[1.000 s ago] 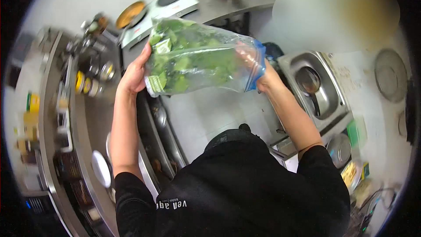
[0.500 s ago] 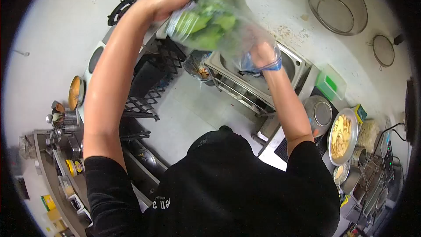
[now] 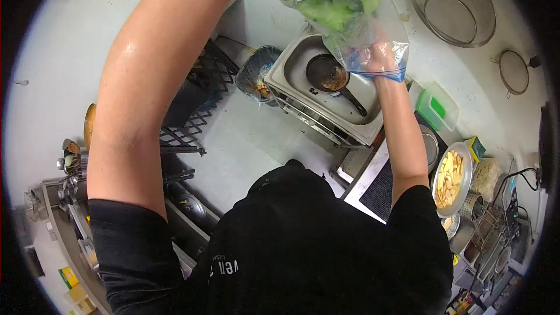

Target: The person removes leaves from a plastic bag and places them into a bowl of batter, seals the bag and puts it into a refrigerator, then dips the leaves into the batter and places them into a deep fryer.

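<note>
A clear zip bag [image 3: 364, 44] with a blue seal and white print hangs at the top of the view, with green leafy vegetables [image 3: 338, 0] inside. My right hand [image 3: 380, 57] is in the bag through its mouth, the blue seal around the wrist. Its fingers are blurred by the plastic, so their grip does not show. My left forearm reaches past the top edge, and that hand is out of sight. Beneath the bag, a dark frying pan [image 3: 324, 73] lies in the steel sink [image 3: 291, 52].
A lined waste bin [image 3: 245, 76] stands left of the sink. On the right are a green-bottomed plastic container [image 3: 434, 108], a bowl of cut pale pieces [image 3: 452, 181] and a yellow sponge [image 3: 475, 149]. Sieves [image 3: 487, 29] hang on the wall. A black folding rack [image 3: 189, 131] is at left.
The bag has shifted to the right in view, uncovering the pan in the sink. My left hand, earlier at the bag's far side, has passed beyond the top edge. My right hand stays inside the bag.
</note>
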Action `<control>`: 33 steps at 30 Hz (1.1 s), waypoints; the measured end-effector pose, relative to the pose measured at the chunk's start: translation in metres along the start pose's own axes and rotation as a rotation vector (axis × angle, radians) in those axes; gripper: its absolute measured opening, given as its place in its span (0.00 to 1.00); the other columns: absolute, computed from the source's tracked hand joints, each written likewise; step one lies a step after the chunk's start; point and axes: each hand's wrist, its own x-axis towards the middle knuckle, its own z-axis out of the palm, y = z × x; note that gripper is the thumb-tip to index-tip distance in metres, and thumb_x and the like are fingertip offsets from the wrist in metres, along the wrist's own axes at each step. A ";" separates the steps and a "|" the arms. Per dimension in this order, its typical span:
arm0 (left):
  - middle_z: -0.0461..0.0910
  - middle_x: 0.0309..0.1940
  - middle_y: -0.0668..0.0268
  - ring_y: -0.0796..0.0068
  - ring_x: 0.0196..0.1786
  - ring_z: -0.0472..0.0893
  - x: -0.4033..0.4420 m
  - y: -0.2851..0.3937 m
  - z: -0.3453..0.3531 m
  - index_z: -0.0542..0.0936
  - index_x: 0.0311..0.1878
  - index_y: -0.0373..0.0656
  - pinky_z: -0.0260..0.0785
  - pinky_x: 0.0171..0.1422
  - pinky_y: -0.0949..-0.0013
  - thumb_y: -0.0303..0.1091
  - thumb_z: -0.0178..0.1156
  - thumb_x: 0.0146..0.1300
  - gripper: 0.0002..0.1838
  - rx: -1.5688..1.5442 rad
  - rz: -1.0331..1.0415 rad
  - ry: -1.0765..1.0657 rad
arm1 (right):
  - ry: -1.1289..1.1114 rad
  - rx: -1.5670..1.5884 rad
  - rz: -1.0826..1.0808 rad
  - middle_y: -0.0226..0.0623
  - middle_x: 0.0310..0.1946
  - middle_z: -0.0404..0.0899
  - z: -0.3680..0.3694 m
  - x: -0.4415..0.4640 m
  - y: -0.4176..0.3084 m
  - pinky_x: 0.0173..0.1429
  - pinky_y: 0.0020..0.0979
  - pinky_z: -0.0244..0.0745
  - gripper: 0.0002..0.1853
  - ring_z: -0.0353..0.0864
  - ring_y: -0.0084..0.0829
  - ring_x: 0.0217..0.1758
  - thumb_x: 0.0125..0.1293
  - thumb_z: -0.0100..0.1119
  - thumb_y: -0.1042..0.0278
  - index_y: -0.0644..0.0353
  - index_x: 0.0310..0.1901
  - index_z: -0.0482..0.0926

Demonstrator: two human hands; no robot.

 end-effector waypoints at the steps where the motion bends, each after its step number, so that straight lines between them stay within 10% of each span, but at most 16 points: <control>1: 0.76 0.53 0.57 0.67 0.50 0.76 -0.005 0.003 0.000 0.72 0.57 0.37 0.67 0.55 0.64 0.53 0.41 0.70 0.28 -0.010 -0.006 -0.040 | 0.014 -0.024 -0.014 0.39 0.45 0.78 0.001 -0.002 -0.001 0.34 0.35 0.76 0.18 0.78 0.33 0.42 0.70 0.41 0.56 0.59 0.52 0.72; 11: 0.77 0.50 0.58 0.68 0.47 0.77 -0.004 0.005 -0.001 0.73 0.55 0.36 0.68 0.51 0.63 0.54 0.41 0.70 0.28 0.061 0.064 -0.082 | -0.037 0.116 -0.002 0.35 0.43 0.78 -0.011 0.007 0.005 0.42 0.44 0.76 0.15 0.78 0.36 0.44 0.67 0.52 0.54 0.54 0.49 0.74; 33: 0.73 0.55 0.54 0.63 0.54 0.74 -0.009 0.002 -0.002 0.68 0.59 0.34 0.66 0.57 0.61 0.54 0.38 0.70 0.31 0.051 0.006 -0.061 | 0.062 -0.050 0.035 0.39 0.49 0.76 0.001 -0.002 0.012 0.41 0.44 0.74 0.20 0.76 0.39 0.49 0.71 0.39 0.53 0.56 0.56 0.69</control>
